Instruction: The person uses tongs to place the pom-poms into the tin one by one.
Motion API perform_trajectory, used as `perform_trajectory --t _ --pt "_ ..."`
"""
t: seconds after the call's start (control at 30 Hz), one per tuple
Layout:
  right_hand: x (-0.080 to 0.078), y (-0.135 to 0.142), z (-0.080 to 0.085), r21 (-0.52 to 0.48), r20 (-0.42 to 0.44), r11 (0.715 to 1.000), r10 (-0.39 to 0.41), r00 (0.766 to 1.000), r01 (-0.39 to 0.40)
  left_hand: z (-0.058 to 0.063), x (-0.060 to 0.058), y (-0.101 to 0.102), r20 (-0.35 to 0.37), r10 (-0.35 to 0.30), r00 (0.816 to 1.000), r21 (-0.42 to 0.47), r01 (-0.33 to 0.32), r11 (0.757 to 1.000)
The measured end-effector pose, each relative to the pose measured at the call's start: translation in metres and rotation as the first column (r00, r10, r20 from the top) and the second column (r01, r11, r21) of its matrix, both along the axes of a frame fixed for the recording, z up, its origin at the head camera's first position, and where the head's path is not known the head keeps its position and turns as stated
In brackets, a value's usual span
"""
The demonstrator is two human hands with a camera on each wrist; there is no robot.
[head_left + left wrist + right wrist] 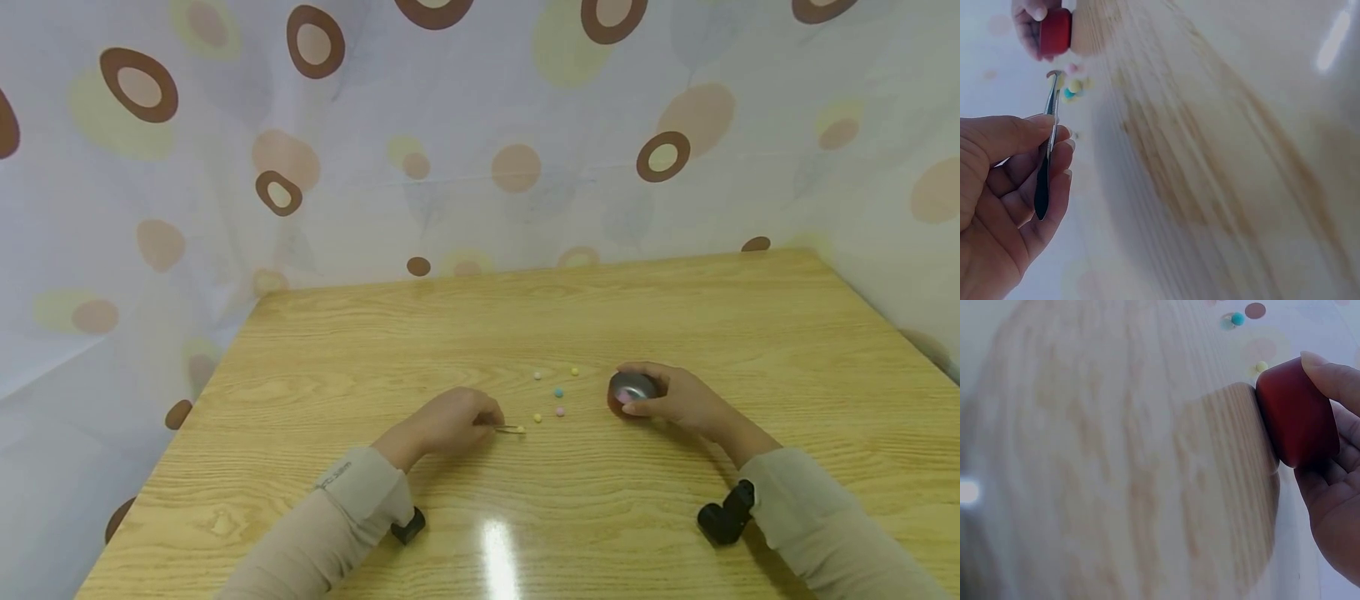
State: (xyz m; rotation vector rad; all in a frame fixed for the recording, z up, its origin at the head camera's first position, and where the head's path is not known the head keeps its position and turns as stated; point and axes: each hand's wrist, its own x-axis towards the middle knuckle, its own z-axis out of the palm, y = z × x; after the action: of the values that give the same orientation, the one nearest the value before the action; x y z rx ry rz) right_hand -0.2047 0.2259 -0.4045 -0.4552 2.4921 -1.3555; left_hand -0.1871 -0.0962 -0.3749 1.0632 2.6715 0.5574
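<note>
My left hand point(453, 421) pinches a pair of metal tweezers point(1052, 134) between thumb and fingers, the tips pointing right, low over the table. In the head view a yellow bead point(521, 429) is at the tips; I cannot tell whether they grip it. With thumb and fingers round its side, my right hand point(686, 404) holds a small red cup point(1297, 412) upright on the table. Its inside is silvery, and something pink point(624, 397) lies in it. Between the hands are a teal bead point(558, 392), a pink bead point(560, 412) and a white bead point(537, 376).
Two more yellow beads lie loose, a far yellow bead point(575, 372) close to the cup and a near yellow bead point(537, 418) by the tweezers. The wooden table point(450, 333) ends at a spotted curtain point(480, 125) behind and at the sides.
</note>
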Motion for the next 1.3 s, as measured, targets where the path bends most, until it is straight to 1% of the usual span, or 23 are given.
perform_trajectory --t 0.33,0.6,0.83,0.93,1.1,1.3 --pt "-0.001 0.001 0.001 -0.001 -0.017 1.0 -0.003 1.0 0.003 0.004 -0.007 0.017 0.006 -0.001 1.0 0.009 0.001 1.0" --pt "-0.002 0.001 -0.001 0.0 -0.026 1.0 0.001 1.0 -0.001 0.006 -0.012 0.029 -0.056 -0.042 0.998 0.045 0.045 0.998" --pt "-0.001 0.002 0.0 -0.003 -0.001 1.0 -0.005 1.0 0.005 0.011 -0.016 0.041 -0.05 -0.014 0.999 0.061 0.018 0.998" --pt "0.0 0.002 0.001 0.003 -0.004 1.0 -0.007 1.0 0.007 0.013 -0.017 0.046 -0.041 -0.011 0.999 0.064 0.014 0.998" --pt "0.0 0.003 0.0 0.012 -0.01 1.0 -0.01 1.0 0.01 0.011 -0.021 0.053 -0.03 -0.017 0.999 0.082 0.02 0.996" --pt "0.001 0.001 0.001 -0.02 -0.014 1.0 -0.006 1.0 0.006 0.011 -0.024 0.064 -0.039 -0.018 0.999 0.079 0.021 0.997"
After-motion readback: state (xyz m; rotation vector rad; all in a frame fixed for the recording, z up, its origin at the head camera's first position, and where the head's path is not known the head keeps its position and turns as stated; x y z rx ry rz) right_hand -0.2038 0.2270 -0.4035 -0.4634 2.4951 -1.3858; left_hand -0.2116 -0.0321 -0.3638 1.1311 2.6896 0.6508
